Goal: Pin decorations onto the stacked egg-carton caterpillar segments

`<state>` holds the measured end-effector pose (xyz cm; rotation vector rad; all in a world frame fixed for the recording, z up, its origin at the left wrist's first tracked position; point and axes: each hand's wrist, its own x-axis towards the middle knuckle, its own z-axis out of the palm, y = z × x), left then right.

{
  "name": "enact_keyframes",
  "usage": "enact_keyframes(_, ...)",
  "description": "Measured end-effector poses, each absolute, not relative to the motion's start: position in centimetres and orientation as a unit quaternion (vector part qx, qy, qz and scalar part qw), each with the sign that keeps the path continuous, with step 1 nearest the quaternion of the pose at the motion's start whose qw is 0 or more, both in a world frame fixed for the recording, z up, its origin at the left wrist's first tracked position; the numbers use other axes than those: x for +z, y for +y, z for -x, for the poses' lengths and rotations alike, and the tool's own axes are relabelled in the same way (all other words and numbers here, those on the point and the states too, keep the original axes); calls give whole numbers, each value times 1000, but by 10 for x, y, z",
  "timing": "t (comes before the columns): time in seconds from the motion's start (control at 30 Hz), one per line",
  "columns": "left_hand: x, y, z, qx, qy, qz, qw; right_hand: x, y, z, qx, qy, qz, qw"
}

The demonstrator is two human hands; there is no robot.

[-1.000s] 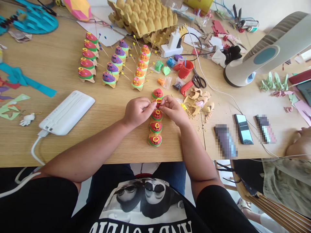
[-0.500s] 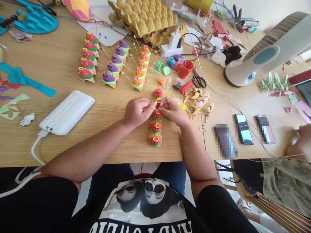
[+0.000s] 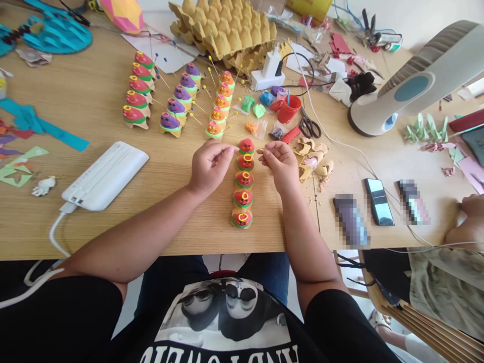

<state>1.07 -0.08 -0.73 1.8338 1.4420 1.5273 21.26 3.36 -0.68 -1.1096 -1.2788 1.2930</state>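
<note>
Standing on the table between my hands is an egg-carton strip [image 3: 242, 198] of several bumps covered in red and green clay, with small drawn faces. Yellow clay rings lie on the nearer bumps; the farthest red bump [image 3: 246, 145] shows none. My left hand [image 3: 210, 169] is closed in a pinch, its fingertips just left of that far bump; what they hold, if anything, is too small to make out. On the other side, my right hand [image 3: 280, 164] pinches a tiny piece of yellow clay [image 3: 260, 150]. Both hands are apart from the strip.
Finished-looking red, purple and orange strips [image 3: 221, 103] with pins stand behind. Farther back are egg trays [image 3: 227, 25] and a power strip [image 3: 267, 79]. Carton scraps [image 3: 313, 159], scissors [image 3: 310, 126], a red cup [image 3: 289, 109] and a white fan [image 3: 408, 75] are right; a power bank [image 3: 105, 175] is left.
My hands have drawn apart and lifted off the second bump, left hand moving left and right hand right. The yellow ring there is now uncovered.
</note>
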Motion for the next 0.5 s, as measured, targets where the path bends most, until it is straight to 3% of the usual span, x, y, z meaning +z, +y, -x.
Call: enact_keyframes(0.5,-9,0,-11,519,494,-679,158,-4,29,-209,520,-542,435,497)
